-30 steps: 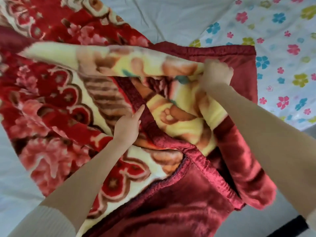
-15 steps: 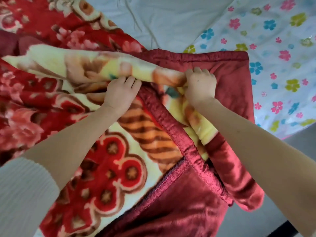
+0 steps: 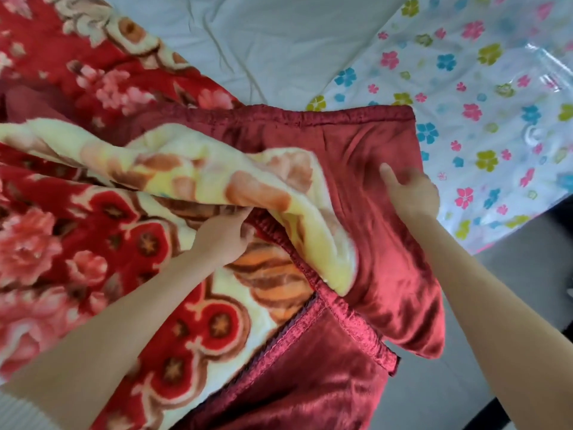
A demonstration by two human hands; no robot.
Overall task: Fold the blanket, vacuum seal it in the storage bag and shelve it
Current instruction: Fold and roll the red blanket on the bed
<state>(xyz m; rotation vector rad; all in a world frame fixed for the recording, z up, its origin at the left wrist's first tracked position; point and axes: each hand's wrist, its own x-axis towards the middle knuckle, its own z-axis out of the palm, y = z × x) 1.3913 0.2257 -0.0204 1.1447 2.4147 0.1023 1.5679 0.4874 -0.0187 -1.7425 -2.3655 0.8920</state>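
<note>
Plush red-and-cream blanket (image 3: 161, 243), spread over the pale bed sheet (image 3: 279, 41) beside the flowered storage bag (image 3: 483, 88). It looks thick, limp and probably heavy. Your left hand (image 3: 223, 237) reaches under the raised fold, its grasp hidden; your right hand (image 3: 412, 193) rests on the satin backing, grasp unclear. Take hold at the stitched border (image 3: 350, 324), not the slippery satin.

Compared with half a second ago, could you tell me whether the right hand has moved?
Yes. The right hand has left the cream fold and shifted right across the maroon blanket, toward the flowered storage bag.
</note>
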